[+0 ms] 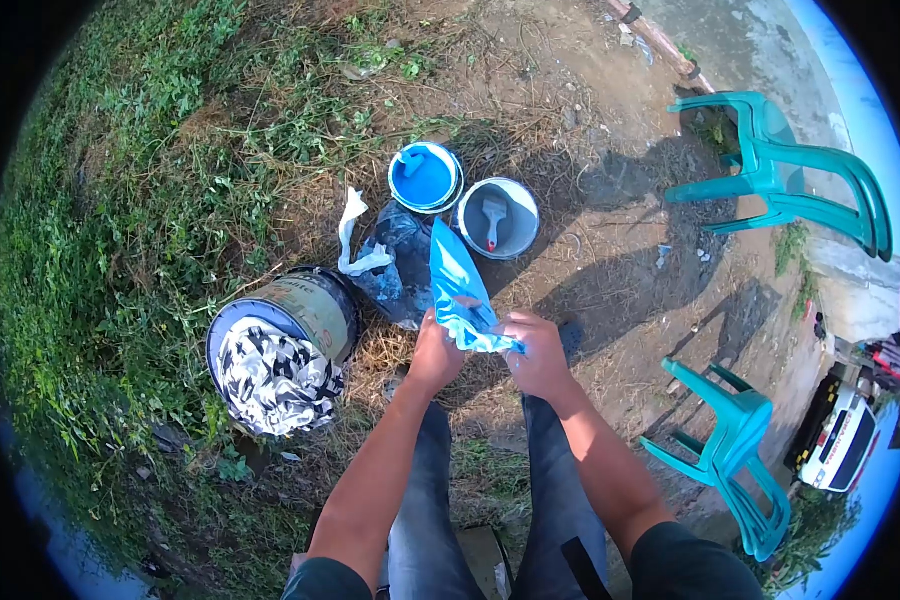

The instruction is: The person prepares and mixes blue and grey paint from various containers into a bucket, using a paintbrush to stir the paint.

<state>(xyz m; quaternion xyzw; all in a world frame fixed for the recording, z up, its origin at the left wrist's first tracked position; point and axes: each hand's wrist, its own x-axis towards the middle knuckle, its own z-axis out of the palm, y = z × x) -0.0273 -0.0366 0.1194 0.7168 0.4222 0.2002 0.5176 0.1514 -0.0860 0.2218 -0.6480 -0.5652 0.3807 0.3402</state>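
Observation:
A shiny blue plastic bag [458,280] hangs between my two hands, its pointed end toward the buckets. My left hand [436,352] is closed on the bag's left edge, and my right hand [535,352] grips its right edge. Just beyond the bag stands a bucket [535,213] with a paintbrush [493,220] lying inside. Beside it is a bucket of blue paint [425,180] with a blue-coated object at its left. A dark, crumpled plastic bag [400,265] lies on the ground left of the blue one, next to a twisted white cloth or plastic strip [350,235].
At left a large bucket [315,305] holds black-and-white patterned cloth [275,380]. Green plastic chairs stand at upper right [750,180] and lower right [730,420]. Green plants [120,250] cover the left ground. A white vehicle [845,438] is at far right.

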